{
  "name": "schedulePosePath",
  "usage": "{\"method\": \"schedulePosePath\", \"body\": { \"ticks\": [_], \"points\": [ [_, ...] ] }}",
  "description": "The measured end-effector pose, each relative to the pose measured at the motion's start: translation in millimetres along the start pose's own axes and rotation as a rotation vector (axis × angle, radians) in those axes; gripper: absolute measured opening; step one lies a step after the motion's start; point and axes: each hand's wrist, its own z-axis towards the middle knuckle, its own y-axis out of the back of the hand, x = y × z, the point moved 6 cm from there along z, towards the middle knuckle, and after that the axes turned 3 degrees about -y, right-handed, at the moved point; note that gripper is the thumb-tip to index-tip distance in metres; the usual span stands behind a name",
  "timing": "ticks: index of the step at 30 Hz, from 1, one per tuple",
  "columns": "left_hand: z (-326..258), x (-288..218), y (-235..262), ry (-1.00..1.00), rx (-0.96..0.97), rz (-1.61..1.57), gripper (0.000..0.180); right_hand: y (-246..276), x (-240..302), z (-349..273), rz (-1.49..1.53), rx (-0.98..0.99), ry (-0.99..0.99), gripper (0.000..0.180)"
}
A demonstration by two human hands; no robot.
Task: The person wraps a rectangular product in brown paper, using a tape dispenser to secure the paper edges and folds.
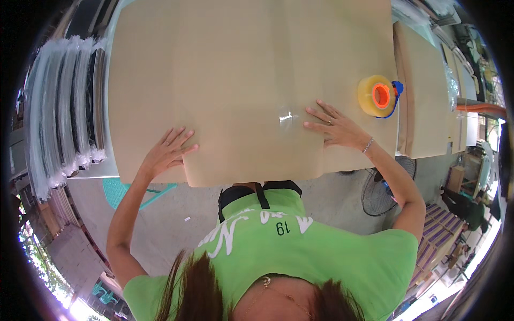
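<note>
A large sheet of brown cardboard point(241, 69) covers the table in front of me, with a flap reaching over its near edge. My left hand point(167, 152) lies on the cardboard at the flap's left side, fingers spread. On the right, my right hand point(337, 127) rests flat with its fingers apart. A shiny piece of clear tape point(287, 117) sticks to the cardboard just left of the right fingertips. Beyond that hand, a roll of clear tape point(369, 96) with an orange core and a blue dispenser stands on the cardboard, touched by neither hand.
Several plastic-wrapped panels point(59, 112) stand in a row along the left. More cardboard point(425, 91) lies at the right. Below the table are a black fan point(375, 192) and a turquoise stool point(113, 192). Another person point(468, 208) is farther off at the right.
</note>
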Motion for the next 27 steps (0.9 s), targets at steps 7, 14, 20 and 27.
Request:
{"method": "schedulePosePath", "body": {
  "ticks": [7,14,20,27],
  "points": [
    [4,0,-6,0.034,-0.094,-0.085,0.091,-2,3,-1,0.161,-0.006,-0.043,0.104],
    [21,-4,-10,0.078,-0.353,-0.1,0.081,-45,15,3,0.081,-0.344,-0.156,0.096],
    [10,17,-28,0.028,-0.347,-0.06,0.081,-27,-11,-4,0.108,-0.296,-0.047,0.089],
    [27,38,-21,-0.104,-0.385,0.063,0.078,-23,-18,9,-0.139,-0.292,0.011,0.077]
  ]
}}
